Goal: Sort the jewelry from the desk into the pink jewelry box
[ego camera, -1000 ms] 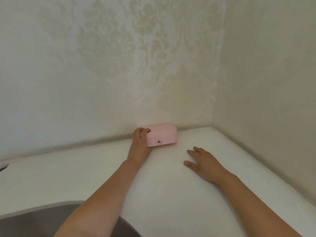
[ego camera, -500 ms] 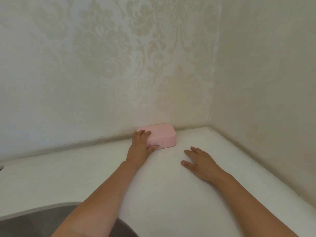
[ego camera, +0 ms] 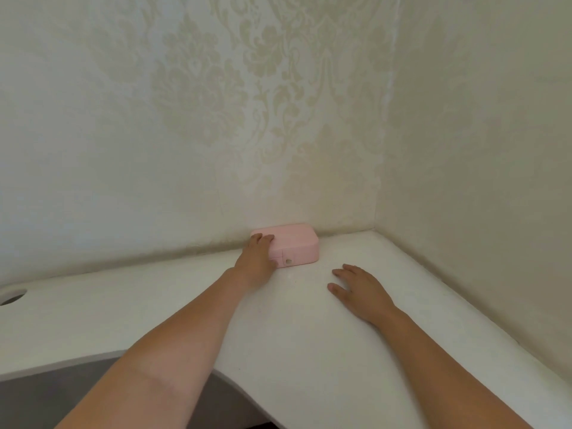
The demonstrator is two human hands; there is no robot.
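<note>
Now the pink box (ego camera: 294,243) sits closed on the white bench (ego camera: 309,335), pushed back against the patterned wall (ego camera: 216,119) behind it, with its snap tab (ego camera: 288,261) facing the person. The left hand (ego camera: 257,255) covers the box's left end, fingers laid over the lid there; the thumb is hidden, so I cannot tell whether it grips the box or only rests on it. The right hand (ego camera: 360,287) lies flat on the bench in front of the box and to its right, near it but apart, fingers spread and relaxed, holding nothing. Far left of the box, a round hole (ego camera: 12,296) cuts the bench at the frame edge
</note>
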